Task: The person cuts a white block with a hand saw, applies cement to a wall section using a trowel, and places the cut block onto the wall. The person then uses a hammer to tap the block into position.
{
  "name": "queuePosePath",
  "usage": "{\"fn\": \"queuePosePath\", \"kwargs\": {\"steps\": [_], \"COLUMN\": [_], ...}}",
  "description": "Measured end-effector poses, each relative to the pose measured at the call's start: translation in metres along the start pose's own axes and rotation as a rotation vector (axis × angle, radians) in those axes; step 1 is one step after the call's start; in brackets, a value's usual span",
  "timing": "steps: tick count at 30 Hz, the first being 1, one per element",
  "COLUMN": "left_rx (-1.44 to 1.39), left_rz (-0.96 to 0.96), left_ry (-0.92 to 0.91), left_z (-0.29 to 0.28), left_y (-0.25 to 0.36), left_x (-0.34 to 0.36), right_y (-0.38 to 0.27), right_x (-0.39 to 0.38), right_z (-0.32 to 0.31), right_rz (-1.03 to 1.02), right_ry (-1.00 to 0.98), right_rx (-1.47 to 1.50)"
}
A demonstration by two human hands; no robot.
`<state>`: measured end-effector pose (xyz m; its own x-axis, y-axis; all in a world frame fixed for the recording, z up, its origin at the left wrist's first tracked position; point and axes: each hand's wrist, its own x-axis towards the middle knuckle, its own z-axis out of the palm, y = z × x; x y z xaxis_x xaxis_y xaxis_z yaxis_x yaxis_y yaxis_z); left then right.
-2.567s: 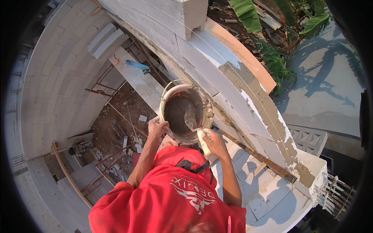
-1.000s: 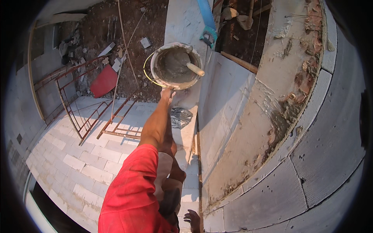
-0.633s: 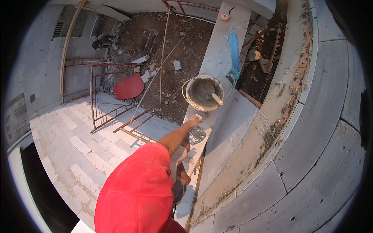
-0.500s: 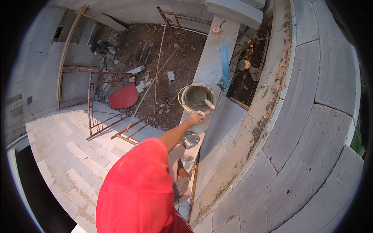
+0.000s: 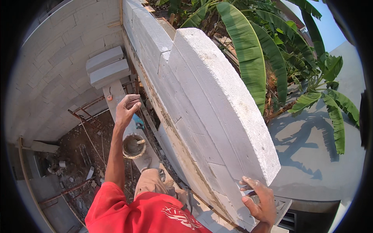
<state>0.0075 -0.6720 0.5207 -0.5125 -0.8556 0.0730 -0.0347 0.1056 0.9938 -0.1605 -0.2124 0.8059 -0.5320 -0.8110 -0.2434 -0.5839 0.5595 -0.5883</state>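
My left hand [image 5: 128,108] is raised over the plank, empty, its fingers loosely bent with slight gaps. At the near end of the wall, my right hand [image 5: 261,202] is open, fingers spread and fingertips close to the end of a long pale block [image 5: 221,93] on the top course; whether they touch it I cannot tell. Below my left hand stands a bucket of grey mortar [image 5: 125,150], a wooden-handled tool [image 5: 140,142] sticking out of it. A blue handsaw [image 5: 138,121], partly hidden by my left hand, lies just beyond.
The plank [image 5: 115,91] carries an orange tape measure [image 5: 110,98] and two stacked white blocks [image 5: 110,73] at its far end. Rusty scaffold frames [image 5: 83,110] stand over rubble-strewn ground at left. Banana leaves [image 5: 244,50] rise beyond the wall.
The view has swung right and up to the wall top. My left hand has left the bucket rim and risen. My right hand has come into view at the wall's near end.
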Motion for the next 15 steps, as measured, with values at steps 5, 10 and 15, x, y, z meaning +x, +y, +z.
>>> {"fn": "queuePosePath", "kwargs": {"steps": [5,10,15], "left_rx": [0.372,0.895,1.230], "left_rz": [0.588,0.957,0.951], "left_ry": [-0.300,-0.675,-1.156], "left_z": [0.034,0.116,0.190], "left_y": [0.181,0.279,0.295], "left_x": [0.059,0.149,0.187], "right_y": [-0.040,0.004,0.025], "right_x": [0.030,0.109,0.136], "right_z": [-0.061,-0.063,-0.053], "right_rz": [0.010,-0.071,0.149], "right_ry": [0.358,0.384,0.128], "right_rx": [-0.123,-0.543,-0.374]}}
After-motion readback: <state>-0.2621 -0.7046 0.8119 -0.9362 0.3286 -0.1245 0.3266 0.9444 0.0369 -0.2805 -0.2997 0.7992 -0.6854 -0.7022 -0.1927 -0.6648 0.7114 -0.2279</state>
